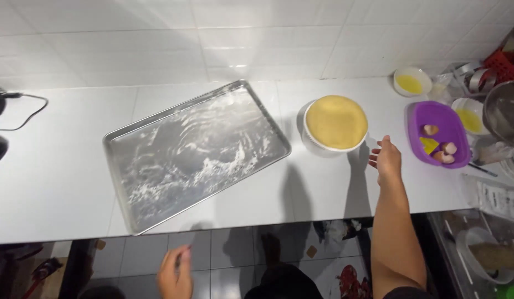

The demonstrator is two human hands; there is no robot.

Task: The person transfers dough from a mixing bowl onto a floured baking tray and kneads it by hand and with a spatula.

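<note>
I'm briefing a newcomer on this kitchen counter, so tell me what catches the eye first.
The big rectangular metal baking tray, dusted with white flour, lies askew at the middle of the white counter. Just to its right stands a round white bowl filled with smooth yellow batter, with the right hand open beside it. Farther right, a purple plastic tray holds broken eggshells.

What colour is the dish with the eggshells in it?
Purple. The dish shows best in the head view, just right of the right hand.

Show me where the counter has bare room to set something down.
The widest free patch lies left of the tray, up to the black cord. A smaller one lies along the front edge, between the tray and the right hand. Right of the batter bowl is crowded: purple tub, small bowls, sieve.
</note>
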